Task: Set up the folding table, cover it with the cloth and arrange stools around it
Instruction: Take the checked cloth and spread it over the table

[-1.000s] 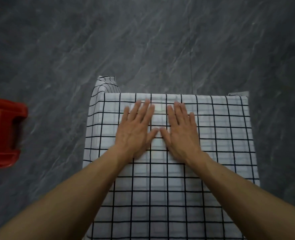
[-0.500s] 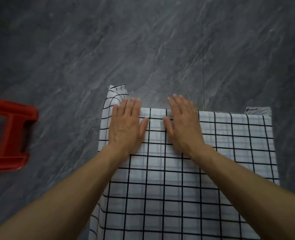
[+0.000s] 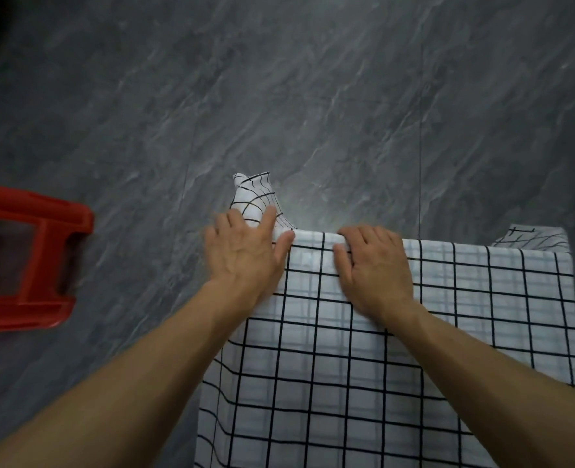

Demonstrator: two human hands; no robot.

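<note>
Your left hand (image 3: 245,255) lies flat and open on the cloth (image 3: 397,332) at the table's far left corner, fingers straight and spread, reaching over the edge onto the bunched corner of fabric that sticks up there; the thumb points right along the far edge. Your right hand (image 3: 374,265) rests just beside it on the far edge, and its fingers bend down over that edge, pressing the cloth against it; the fingertips are hidden below the rim, so you cannot tell whether they pinch the fabric. The checked cloth covers the whole tabletop and hangs down its left side. A red stool (image 3: 33,258) stands on the grey floor (image 3: 313,96), well apart to the left.
</note>
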